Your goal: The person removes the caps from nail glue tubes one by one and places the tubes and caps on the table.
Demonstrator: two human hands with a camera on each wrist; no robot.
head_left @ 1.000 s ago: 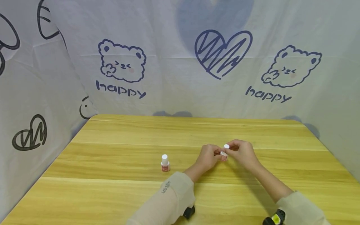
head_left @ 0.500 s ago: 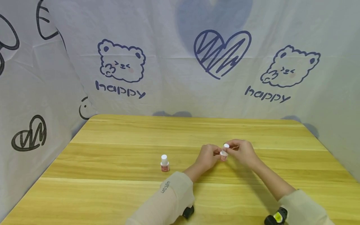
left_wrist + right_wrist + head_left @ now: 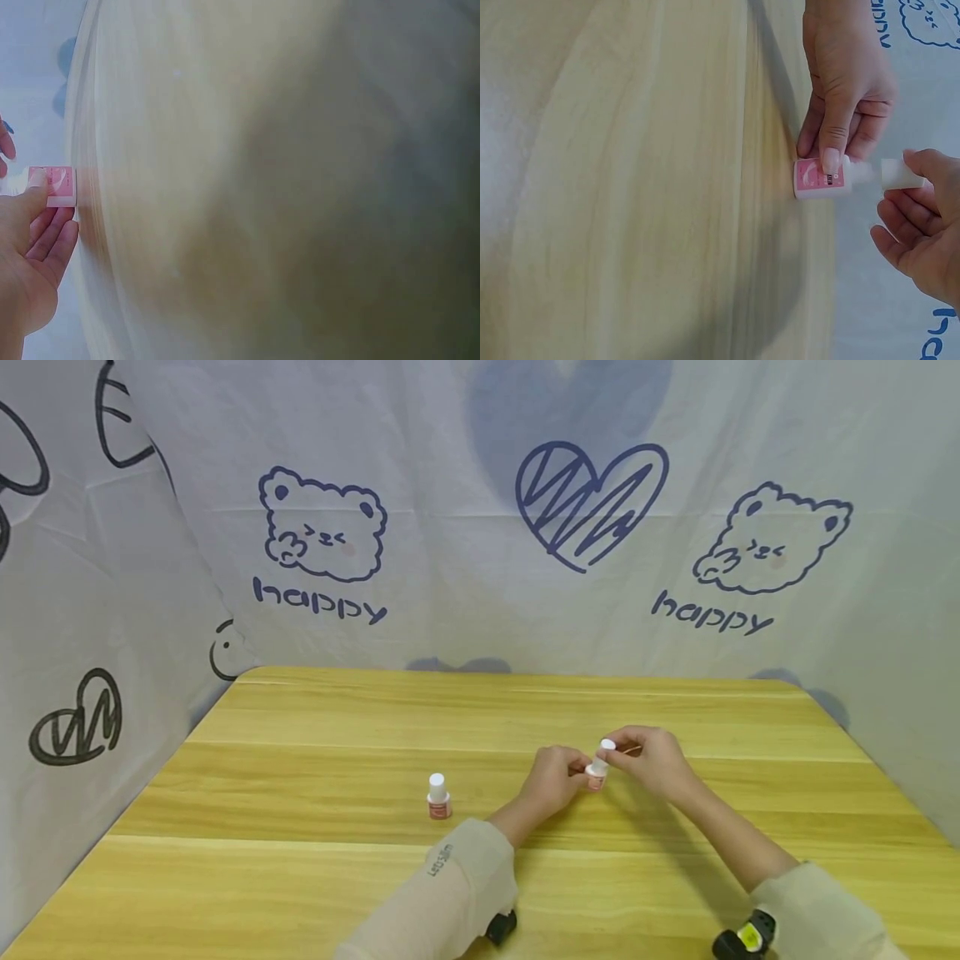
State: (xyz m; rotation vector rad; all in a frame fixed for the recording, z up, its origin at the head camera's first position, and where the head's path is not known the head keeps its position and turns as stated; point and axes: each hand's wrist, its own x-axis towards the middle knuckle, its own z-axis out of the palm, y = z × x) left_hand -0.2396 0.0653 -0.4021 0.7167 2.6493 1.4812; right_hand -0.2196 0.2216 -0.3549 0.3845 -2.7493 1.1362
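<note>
A small bottle [image 3: 596,779] with a pink label stands on the wooden table, right of centre. My left hand [image 3: 553,777] pinches its body between thumb and fingers, the thumb lying across the pink label [image 3: 64,180] in the left wrist view. My right hand [image 3: 654,762] pinches a white cap [image 3: 898,174] just above the bottle. In the right wrist view a narrow gap shows between the cap and the pale nozzle [image 3: 861,172]. A second bottle [image 3: 439,806] of the same kind, with a white cap on and a red label, stands upright to the left.
The wooden table [image 3: 300,785] reaches back to a white cloth [image 3: 450,568] printed with bears and hearts. Beige sleeves [image 3: 442,893] and black wrist devices [image 3: 501,927] are near the front of the table.
My right hand has moved slightly up and right with the white cap, away from the bottle. My left hand keeps the bottle in the same place.
</note>
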